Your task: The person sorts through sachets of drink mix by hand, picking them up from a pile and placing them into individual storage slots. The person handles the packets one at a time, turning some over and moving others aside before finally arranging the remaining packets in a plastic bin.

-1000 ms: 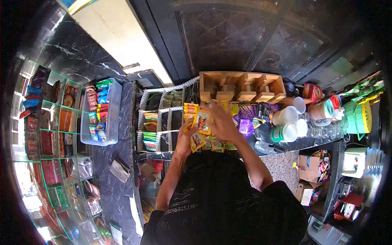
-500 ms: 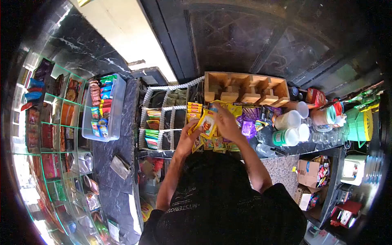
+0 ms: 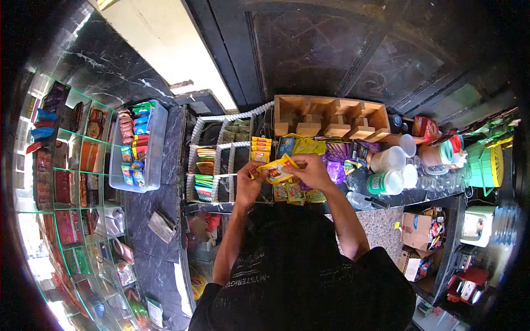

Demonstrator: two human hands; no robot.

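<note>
A yellow sachet (image 3: 280, 169) with a picture on its front is stretched between my two hands, above the counter. My left hand (image 3: 250, 183) pinches its left end. The right end is gripped by my right hand (image 3: 312, 172). Beneath and around them lie more sachets: yellow ones (image 3: 309, 146) behind, purple ones (image 3: 335, 165) to the right, and yellow-green ones (image 3: 288, 192) close to my body. A white woven divider basket (image 3: 218, 175) stands left of my left hand, with orange and green sachets in some compartments.
Behind the sachets stands a wooden compartment box (image 3: 331, 105). Plastic jars (image 3: 388, 160) crowd the counter on the right, near a green basket (image 3: 482, 165). On the left are a clear bin (image 3: 160, 138) of packets and glass shelves (image 3: 72, 209). A cardboard box (image 3: 417, 231) sits lower right.
My right hand has come down from the back of the sachets onto the yellow sachet's right end. The sachet has turned from upright to nearly sideways, now held by both hands.
</note>
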